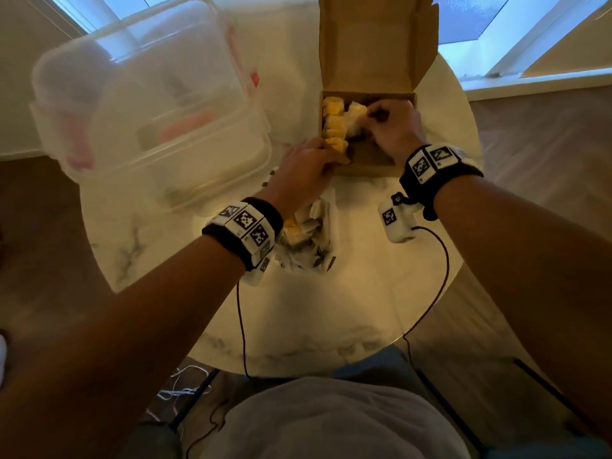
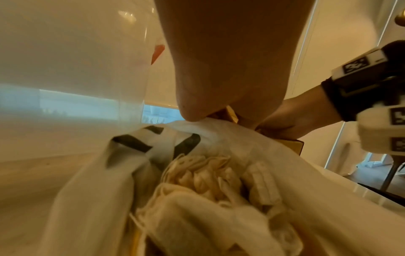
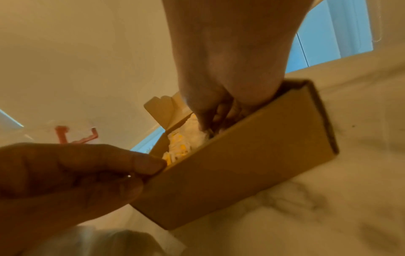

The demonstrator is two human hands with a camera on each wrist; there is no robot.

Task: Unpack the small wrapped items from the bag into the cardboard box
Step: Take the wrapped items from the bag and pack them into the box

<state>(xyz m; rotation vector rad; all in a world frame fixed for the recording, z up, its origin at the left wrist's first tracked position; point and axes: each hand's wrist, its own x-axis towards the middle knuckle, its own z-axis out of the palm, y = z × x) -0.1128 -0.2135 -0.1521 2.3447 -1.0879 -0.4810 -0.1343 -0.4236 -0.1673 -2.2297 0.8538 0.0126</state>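
Note:
The open cardboard box (image 1: 374,160) stands on the marble table with its lid up. Several yellow and white wrapped items (image 1: 333,124) lie along its left side. My right hand (image 1: 368,114) reaches into the box and pinches a wrapped item (image 1: 357,111) there; the right wrist view shows its fingers (image 3: 208,119) curled down onto the white wrappers (image 3: 181,143). My left hand (image 1: 331,157) grips the box's near left corner, with the thumb over the wall (image 3: 151,166). The white plastic bag (image 1: 313,236) lies under my left wrist, more wrapped items (image 2: 208,181) inside it.
A large clear plastic tub (image 1: 149,104) with a red clip stands at the left, close to the box. The round marble table (image 1: 331,309) has bare surface in front of the bag. Thin cables (image 1: 430,293) trail from both wristbands over the table's near edge.

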